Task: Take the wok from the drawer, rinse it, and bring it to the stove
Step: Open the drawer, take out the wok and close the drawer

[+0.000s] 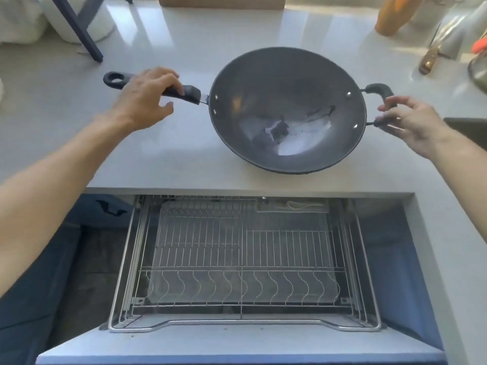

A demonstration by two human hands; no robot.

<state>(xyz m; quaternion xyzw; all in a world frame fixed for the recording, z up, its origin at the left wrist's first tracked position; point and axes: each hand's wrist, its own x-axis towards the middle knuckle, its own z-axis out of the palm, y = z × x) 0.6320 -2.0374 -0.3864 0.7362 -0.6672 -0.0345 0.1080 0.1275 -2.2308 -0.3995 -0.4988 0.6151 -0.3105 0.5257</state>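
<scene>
I'm seeing the wok (287, 109) sitting on the counter (163, 143), left hand (147, 98) curling loosely over its long handle, right hand (411, 122) pinching the loop handle

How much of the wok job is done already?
Done: the wok is out of the open drawer and sits on the counter. In hand: the left hand is on its long handle, the right hand at the small one. Left: rinsing it and carrying it to the stove.

The dark grey wok (287, 109) is sitting upright on the pale countertop (163, 143), long black handle pointing left, small loop handle right. Below it, the drawer (242, 259) is standing pulled open, showing its bare wire rack.
</scene>
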